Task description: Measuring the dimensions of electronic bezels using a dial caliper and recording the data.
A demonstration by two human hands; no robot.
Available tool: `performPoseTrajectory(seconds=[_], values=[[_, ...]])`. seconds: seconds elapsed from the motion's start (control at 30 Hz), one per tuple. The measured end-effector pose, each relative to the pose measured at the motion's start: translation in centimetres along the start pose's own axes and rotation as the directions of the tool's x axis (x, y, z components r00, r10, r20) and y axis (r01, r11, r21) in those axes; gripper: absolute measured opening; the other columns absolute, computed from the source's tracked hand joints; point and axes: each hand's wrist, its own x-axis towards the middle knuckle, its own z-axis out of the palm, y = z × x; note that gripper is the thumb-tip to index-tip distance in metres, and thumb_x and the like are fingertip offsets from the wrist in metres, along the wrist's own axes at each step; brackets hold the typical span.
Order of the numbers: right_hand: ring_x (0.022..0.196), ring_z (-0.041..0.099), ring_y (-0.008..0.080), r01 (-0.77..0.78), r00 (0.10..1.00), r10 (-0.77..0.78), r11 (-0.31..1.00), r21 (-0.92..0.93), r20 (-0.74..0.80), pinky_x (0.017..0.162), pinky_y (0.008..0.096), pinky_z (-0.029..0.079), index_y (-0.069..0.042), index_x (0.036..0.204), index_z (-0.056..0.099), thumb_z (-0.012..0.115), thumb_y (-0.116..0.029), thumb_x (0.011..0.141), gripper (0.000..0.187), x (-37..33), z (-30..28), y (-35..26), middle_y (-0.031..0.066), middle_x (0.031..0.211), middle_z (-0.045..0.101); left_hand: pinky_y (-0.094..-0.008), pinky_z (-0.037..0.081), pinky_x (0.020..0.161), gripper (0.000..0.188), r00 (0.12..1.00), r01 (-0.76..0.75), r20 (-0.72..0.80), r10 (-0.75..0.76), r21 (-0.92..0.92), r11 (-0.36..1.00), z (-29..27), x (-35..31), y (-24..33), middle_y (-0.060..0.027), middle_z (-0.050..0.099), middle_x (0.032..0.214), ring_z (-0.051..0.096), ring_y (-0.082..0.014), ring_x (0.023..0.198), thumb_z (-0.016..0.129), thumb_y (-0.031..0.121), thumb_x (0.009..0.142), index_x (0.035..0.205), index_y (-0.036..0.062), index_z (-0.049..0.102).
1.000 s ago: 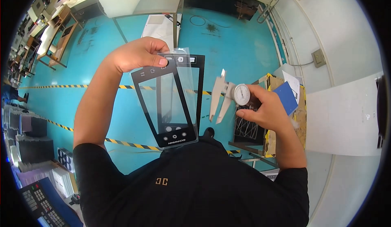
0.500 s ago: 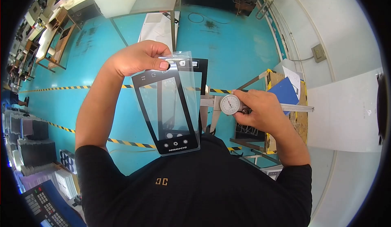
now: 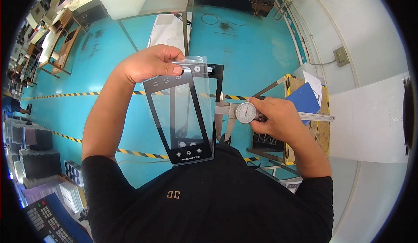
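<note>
Pinched by its top edge, a black-framed clear display panel (image 3: 191, 154) in a transparent film sleeve hangs from my left hand (image 3: 157, 63). Behind it a second black-framed panel (image 3: 219, 74) shows at the right side, partly covered; whether the same fingers hold it is hard to see. My right hand (image 3: 278, 117) is closed round a metal dial caliper (image 3: 315, 117), thumb and fingers beside its round white dial (image 3: 246, 112). The caliper's jaws (image 3: 224, 109) lie at the right edge of the rear panel. Whether they touch it I cannot tell.
A yellow-edged wooden stand (image 3: 288, 145) with a blue folder (image 3: 303, 102) and papers is at the right, by a white wall. Black-and-yellow tape (image 3: 65, 95) crosses the turquoise floor. Stacked sheets (image 3: 41, 158) and a keypad panel (image 3: 48, 221) are at the left.
The left hand and the sleeved panel have shifted slightly to the right, the panel a little more upright. The needle on the caliper's dial points another way. The right hand has hardly moved.
</note>
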Motion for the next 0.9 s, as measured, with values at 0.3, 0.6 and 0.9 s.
performPoseTrajectory(seconds=[0.3,0.6,0.9], values=[[0.066,0.064,0.0252,-0.013,1.0,0.013,1.0,-0.008,0.018,0.059,0.0359,0.052,-0.008,0.112,0.066,0.078,-0.023,0.071,0.045,-0.2,0.2,0.2,0.0069,0.073,0.061,-0.0234,0.046,0.076,0.024,1.0,-0.011,0.009,0.011,0.009,1.0,-0.1,0.2,-0.1,0.0009,0.065,0.089,0.055,-0.008,0.081,0.074,0.02,0.089,0.101,0.0015,0.065],[0.066,0.064,0.0256,0.001,1.0,-0.001,1.0,0.005,-0.005,0.059,0.0363,0.052,-0.009,0.111,0.066,0.077,-0.023,0.071,0.044,-0.4,0.3,0.1,0.0067,0.074,0.062,-0.0233,0.045,0.075,0.024,1.0,-0.003,0.021,0.003,-0.012,1.0,0.3,0.0,0.2,0.0015,0.064,0.088,0.054,-0.0076,0.08,0.074,0.022,0.089,0.099,0.0019,0.064],[0.066,0.065,0.0254,-0.019,1.0,0.019,1.0,0.011,-0.012,0.059,0.0361,0.052,-0.009,0.111,0.066,0.077,-0.022,0.071,0.044,-1.0,0.2,-0.1,0.0066,0.073,0.062,-0.0228,0.044,0.074,0.024,1.0,0.0,0.014,0.0,0.012,1.0,0.9,0.1,0.2,0.0023,0.063,0.086,0.053,-0.0072,0.079,0.074,0.023,0.089,0.097,0.0027,0.064]])
